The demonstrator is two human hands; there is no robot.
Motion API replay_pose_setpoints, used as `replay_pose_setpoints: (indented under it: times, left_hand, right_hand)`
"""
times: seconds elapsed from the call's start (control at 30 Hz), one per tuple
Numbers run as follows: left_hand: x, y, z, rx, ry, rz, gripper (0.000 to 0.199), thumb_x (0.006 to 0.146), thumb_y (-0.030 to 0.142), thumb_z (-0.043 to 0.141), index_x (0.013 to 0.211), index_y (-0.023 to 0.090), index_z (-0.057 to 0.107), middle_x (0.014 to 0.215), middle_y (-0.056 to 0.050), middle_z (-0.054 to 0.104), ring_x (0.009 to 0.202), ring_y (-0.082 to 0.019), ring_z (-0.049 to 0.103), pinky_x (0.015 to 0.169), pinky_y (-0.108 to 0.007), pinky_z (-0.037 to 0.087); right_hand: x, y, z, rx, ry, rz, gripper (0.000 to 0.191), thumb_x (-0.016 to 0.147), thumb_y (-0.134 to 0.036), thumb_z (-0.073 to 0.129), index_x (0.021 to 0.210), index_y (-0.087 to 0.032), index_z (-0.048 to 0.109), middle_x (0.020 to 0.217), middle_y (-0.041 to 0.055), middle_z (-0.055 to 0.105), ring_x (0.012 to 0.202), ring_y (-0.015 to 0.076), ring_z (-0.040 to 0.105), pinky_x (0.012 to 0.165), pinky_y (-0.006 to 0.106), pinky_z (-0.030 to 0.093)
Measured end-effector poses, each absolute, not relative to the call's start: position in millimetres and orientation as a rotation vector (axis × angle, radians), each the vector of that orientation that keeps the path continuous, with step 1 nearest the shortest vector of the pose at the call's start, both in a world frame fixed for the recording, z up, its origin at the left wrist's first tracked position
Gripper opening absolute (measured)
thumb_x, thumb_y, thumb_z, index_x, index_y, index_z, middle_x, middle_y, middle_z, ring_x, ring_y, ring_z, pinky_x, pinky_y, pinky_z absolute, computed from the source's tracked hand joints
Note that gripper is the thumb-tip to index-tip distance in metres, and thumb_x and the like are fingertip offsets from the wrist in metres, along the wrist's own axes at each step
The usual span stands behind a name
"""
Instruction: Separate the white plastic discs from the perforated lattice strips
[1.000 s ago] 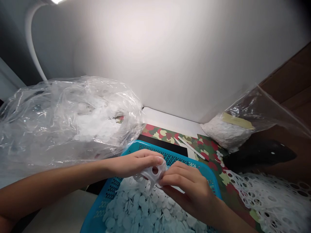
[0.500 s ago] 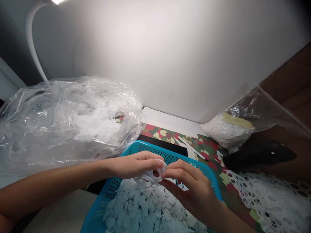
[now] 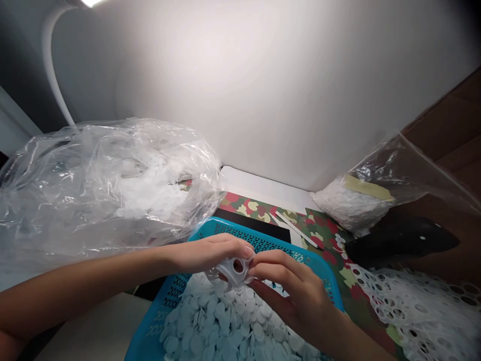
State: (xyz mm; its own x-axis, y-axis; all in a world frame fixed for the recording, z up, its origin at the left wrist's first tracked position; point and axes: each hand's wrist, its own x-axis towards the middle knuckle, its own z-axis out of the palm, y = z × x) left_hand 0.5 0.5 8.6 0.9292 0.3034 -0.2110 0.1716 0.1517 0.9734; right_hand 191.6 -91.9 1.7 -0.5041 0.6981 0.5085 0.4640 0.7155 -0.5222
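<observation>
Both hands hold a thin white sheet with round holes [image 3: 235,273] above a blue plastic basket [image 3: 334,281]. My left hand [image 3: 221,250] grips the sheet from the left, its thumb pressed on the upper edge. From the right, the fingers of my right hand [image 3: 289,281] pinch the sheet's other side. One dark round hole shows between the hands. Below lies a heap of small white discs [image 3: 218,321] filling much of the basket. The underside of the sheet and several fingertips are hidden.
A large clear plastic bag [image 3: 112,185] with white pieces lies left. At right are a bag of white material [image 3: 349,205], a black object [image 3: 406,240] and a pile of holed white sheets [image 3: 432,306]. White tweezers [image 3: 296,230] lie behind the basket. A lamp [image 3: 48,60] stands upper left.
The holed sheet has turned and dropped slightly in my hands, and more of it shows between them. My left thumb has shifted a little; both hands keep their hold.
</observation>
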Motion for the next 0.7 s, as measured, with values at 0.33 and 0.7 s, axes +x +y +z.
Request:
replay_pose_setpoints:
  times: [0.33,0.7]
  left_hand:
    - [-0.1,0.1,8.6,1.487,0.414,0.048,0.03,0.09,0.037,0.038,0.069,0.017,0.045,0.066,0.002,0.039,0.059,-0.01,0.037,0.053,-0.023,0.028]
    - [0.7,-0.7,9.6,1.39,0.425,0.082,0.027,0.089,0.034,0.038,0.071,0.016,0.046,0.068,0.002,0.038,0.06,-0.009,0.034,0.055,-0.022,0.027]
  right_hand:
    - [191.3,-89.7,0.3,-0.908,-2.231,0.471,0.019,0.087,-0.005,0.055,0.101,-0.018,0.056,0.102,0.0043,0.06,0.09,0.01,0.061,0.077,0.019,0.052]
    - [191.7,-93.1,5.5,-0.968,-2.294,0.413,0.013,0.091,-0.009,0.048,0.097,-0.018,0.056,0.101,0.0067,0.057,0.082,0.0104,0.062,0.07,0.021,0.054]
